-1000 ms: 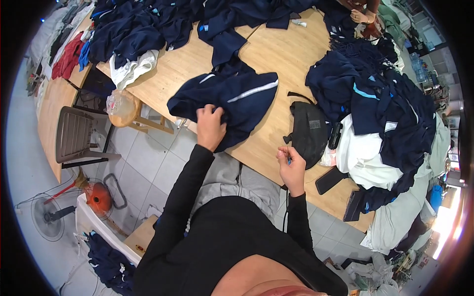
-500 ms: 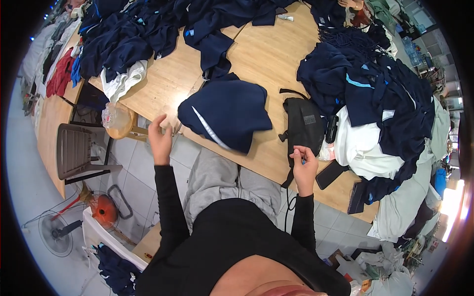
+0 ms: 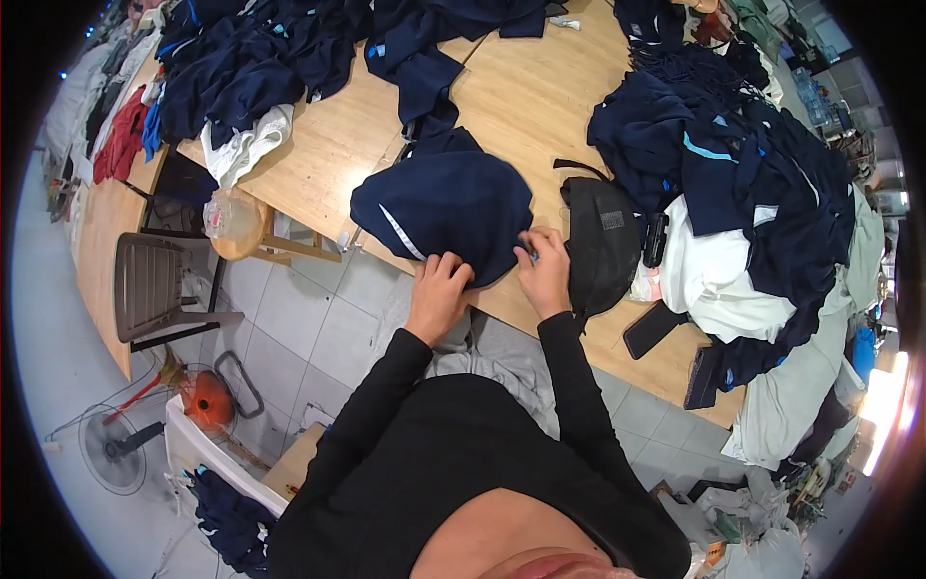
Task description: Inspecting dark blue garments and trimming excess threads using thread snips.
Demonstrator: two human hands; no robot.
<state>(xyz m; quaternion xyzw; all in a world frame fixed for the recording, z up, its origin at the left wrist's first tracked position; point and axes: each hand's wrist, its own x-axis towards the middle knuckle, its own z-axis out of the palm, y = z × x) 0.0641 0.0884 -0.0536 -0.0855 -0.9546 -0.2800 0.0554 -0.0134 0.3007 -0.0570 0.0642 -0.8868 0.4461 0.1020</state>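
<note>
Navy cloth with one white stripe lies bunched before the person in the head view: this garment point(image 3: 449, 203) sits at the near edge of the pale wooden table point(image 3: 545, 92). That edge slants from upper left to lower right. The left hand point(image 3: 440, 297) has its fingers bent onto the garment's near border; whether they pinch the fabric I cannot tell. At the garment's right border, the right hand point(image 3: 545, 270) is half curled, thumb and fingertips close together, with a bluish bit beside them too small to make out.

Bare wood gives room left of the garment and, more widely, beyond it to the upper right. On the right the gap is narrow: one black pouch point(image 3: 600, 256) lies just beside the right hand.

Counted, two large navy heaps rest on the table, an upper-left heap point(image 3: 256, 82) and a right-hand heap point(image 3: 801, 203). Two white cloths show, a left one point(image 3: 246, 143) and a right one point(image 3: 709, 265). Standing off the table are one chair point(image 3: 151, 280), one stool point(image 3: 241, 238) and two fans point(image 3: 205, 400).
</note>
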